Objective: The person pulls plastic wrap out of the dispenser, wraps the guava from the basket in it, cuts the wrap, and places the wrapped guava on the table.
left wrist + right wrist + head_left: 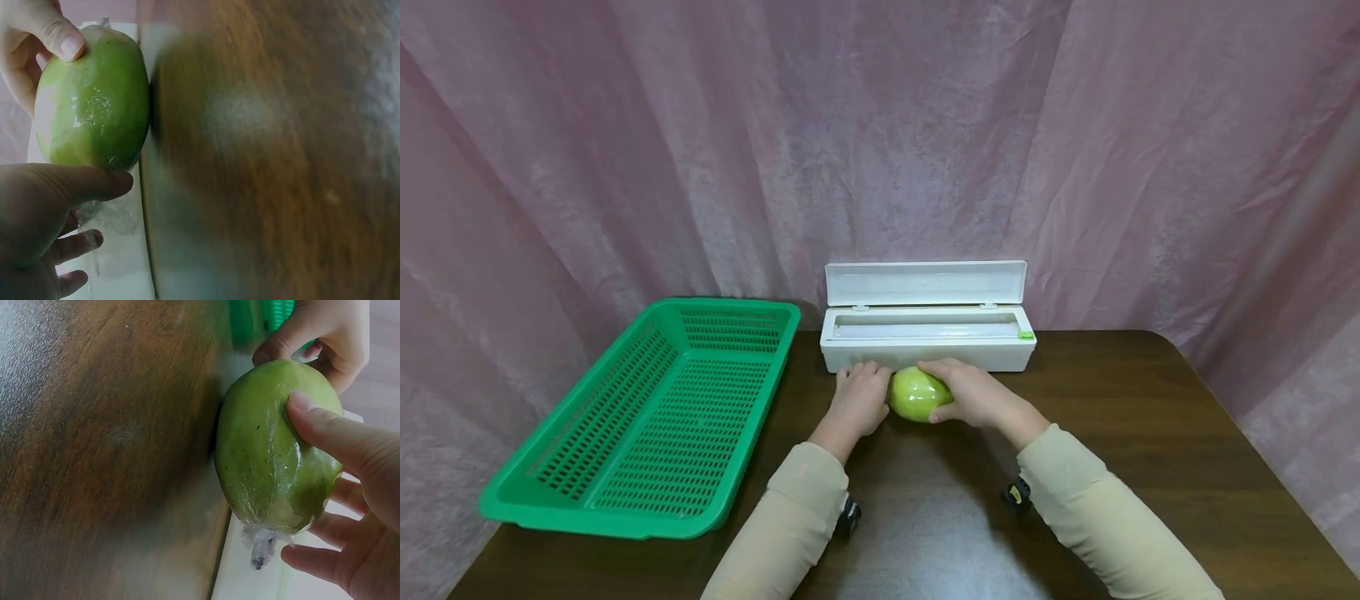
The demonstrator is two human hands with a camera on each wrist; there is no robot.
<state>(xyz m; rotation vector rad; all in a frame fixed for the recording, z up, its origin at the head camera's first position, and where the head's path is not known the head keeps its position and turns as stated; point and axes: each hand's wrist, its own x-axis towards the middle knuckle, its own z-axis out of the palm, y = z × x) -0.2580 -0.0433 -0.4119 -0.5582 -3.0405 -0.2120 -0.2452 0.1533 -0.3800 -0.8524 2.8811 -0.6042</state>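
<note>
A green mango [917,394], oval and glossy under clear cling film [274,481], is held low over the table in front of a white box. My right hand [973,393] grips its right side, thumb [325,428] on the near face and fingers behind. A twisted tail of film [261,550] sticks out from the mango's right end. At the other end is my left hand [859,400], its thumb [94,182] against the mango. Loose film [115,215] shows between that thumb and the fingers, which pinch there; the exact hold is partly hidden.
The white cling film dispenser [925,354] stands behind the hands with its lid [925,283] raised and a green slider [1026,335] at its right end. A green plastic basket [696,523] sits at the left on the brown wooden table [1150,433]. Pink curtains [925,150] hang behind.
</note>
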